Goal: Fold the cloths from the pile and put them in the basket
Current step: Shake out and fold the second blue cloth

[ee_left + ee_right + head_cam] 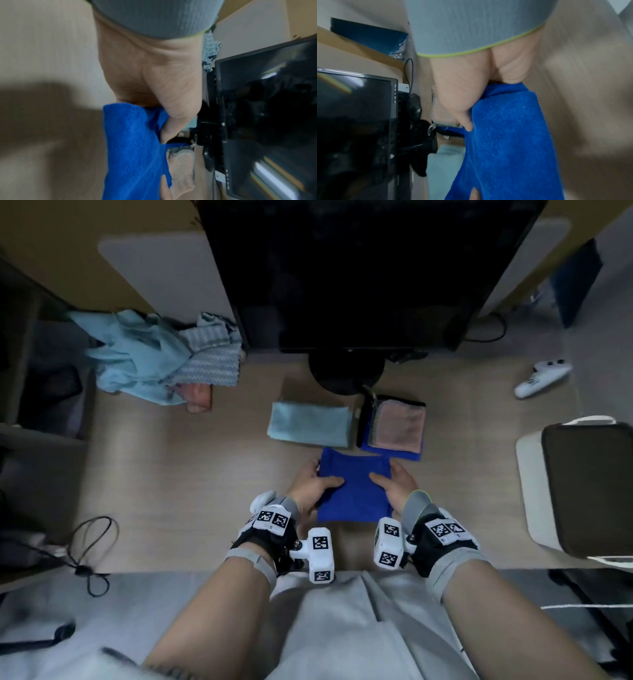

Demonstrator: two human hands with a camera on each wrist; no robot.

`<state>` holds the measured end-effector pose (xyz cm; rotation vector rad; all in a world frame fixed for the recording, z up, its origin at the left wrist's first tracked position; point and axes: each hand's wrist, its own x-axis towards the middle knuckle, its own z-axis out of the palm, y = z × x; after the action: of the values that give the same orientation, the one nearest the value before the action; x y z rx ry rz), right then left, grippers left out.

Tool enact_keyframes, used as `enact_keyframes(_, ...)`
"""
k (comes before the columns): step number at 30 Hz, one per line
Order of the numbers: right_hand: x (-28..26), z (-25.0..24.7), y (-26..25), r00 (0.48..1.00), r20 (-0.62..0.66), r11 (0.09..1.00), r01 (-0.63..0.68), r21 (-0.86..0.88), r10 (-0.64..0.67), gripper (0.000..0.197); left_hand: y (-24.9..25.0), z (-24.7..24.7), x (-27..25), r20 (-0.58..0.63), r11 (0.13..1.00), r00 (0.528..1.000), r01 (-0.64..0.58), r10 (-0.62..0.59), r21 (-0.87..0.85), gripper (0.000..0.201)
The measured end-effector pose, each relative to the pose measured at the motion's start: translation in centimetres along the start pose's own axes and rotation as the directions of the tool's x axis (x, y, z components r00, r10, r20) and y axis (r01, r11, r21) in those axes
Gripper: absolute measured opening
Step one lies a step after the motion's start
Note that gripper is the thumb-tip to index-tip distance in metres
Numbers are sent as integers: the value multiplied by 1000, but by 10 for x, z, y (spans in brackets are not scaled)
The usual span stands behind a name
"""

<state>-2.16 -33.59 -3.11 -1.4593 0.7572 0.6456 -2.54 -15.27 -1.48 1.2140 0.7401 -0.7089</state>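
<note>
The folded blue cloth lay on the surface near its front edge, just before a basket holding a pink cloth. The left hand clamped its left edge, thumb on top, fingers tucked beneath. The right hand held the right edge in the same grip. A folded light-blue cloth lay beside the basket; the pile sat far left.

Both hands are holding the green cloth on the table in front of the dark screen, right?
Not quite: the cloth is bright blue, not green. The head view shows the left hand and right hand holding the bright blue terry cloth on the wooden table before the dark screen.
</note>
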Motion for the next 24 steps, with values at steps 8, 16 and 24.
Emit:
enact_keyframes(8, 21, -68, 14, 1000, 22, 975, -3, -224, 9, 44, -42, 54, 24, -134, 990, 990, -13, 32, 143, 52)
enact_keyframes(16, 20, -78, 10, 955, -198, 915, -272, -299, 219, 69, -44, 47, 35, -304, 863, 951, 205, -63, 462, 71)
enact_keyframes(24, 40, -81, -41, 970, -235, 862, -172, -476, 64, 62, 0, 65, 43, -269, 919, 961, 52, 61, 391, 9)
